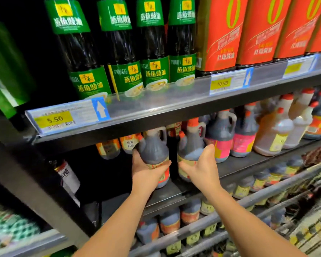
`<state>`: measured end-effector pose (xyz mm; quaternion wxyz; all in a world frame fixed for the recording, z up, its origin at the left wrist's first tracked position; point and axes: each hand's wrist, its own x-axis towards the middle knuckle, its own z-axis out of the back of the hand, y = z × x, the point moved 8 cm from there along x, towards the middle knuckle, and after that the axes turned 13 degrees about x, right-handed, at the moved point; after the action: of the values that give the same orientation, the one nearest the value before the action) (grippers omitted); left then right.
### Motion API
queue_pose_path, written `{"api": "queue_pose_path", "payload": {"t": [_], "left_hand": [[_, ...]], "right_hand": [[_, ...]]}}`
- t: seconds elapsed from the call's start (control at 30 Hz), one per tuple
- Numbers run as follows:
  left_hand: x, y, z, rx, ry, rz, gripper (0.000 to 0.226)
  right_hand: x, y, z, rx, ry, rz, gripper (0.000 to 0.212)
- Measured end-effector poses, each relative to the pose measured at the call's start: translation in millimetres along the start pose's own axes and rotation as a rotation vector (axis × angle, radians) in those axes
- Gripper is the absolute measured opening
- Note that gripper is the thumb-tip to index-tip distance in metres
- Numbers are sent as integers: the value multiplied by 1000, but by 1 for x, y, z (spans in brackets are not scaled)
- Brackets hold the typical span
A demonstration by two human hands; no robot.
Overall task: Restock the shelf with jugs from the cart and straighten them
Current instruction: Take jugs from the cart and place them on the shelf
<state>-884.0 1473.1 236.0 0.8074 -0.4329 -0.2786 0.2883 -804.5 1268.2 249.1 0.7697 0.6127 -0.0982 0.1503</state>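
A person is reaching both bare arms toward the middle shelf (176, 190) of a shop aisle. The left hand (148, 171) is gripping the left jug (154, 149), a dark jug with an orange cap and a loop handle. Its fingers are wrapping round the lower left side and its thumb is lying across the front label. That jug is standing upright at the shelf's front edge.

Just beside it, the right jug (191, 149) is standing upright on the same shelf. The right hand (202, 166) is spreading wide against this jug's lower front. Its thumb is pointing up along the right side and its fingers are stretching left across the label.

More dark jugs with pink labels (220, 138) are lining the shelf to the right. Tall green-labelled bottles (154, 52) are standing on the shelf above, over a yellow price tag (54, 119) reading 5.50.
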Motion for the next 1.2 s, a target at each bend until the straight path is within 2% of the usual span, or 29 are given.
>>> {"api": "queue_pose_path", "payload": {"t": [0.03, 0.1, 0.17, 0.3, 0.5, 0.6, 0.73, 0.93, 1.2], "left_hand": [[4, 0, -3, -3, 10, 22, 75], [11, 2, -10, 1, 25, 51, 79], [14, 1, -13, 40, 30, 58, 98], [24, -2, -21, 84, 3, 40, 119], [39, -8, -30, 147, -1, -7, 117], [47, -7, -35, 191, 30, -23, 111], [55, -8, -37, 197, 23, -93, 105], [72, -3, -44, 123, 59, -101, 101], [84, -1, -51, 177, 25, -71, 103]], "right_hand": [[4, 0, -2, 13, 15, 0, 74], [12, 4, -2, 62, 27, 12, 91], [18, 7, -4, 65, 37, 24, 102], [31, 6, -8, -85, 45, 49, 102], [54, -8, -25, -302, 138, -58, 105], [63, -16, -31, -409, 133, -104, 107], [74, -19, -39, -556, 107, -65, 114], [83, -25, -46, -613, 84, -41, 110], [93, -23, -46, -599, 111, 7, 103]]}}
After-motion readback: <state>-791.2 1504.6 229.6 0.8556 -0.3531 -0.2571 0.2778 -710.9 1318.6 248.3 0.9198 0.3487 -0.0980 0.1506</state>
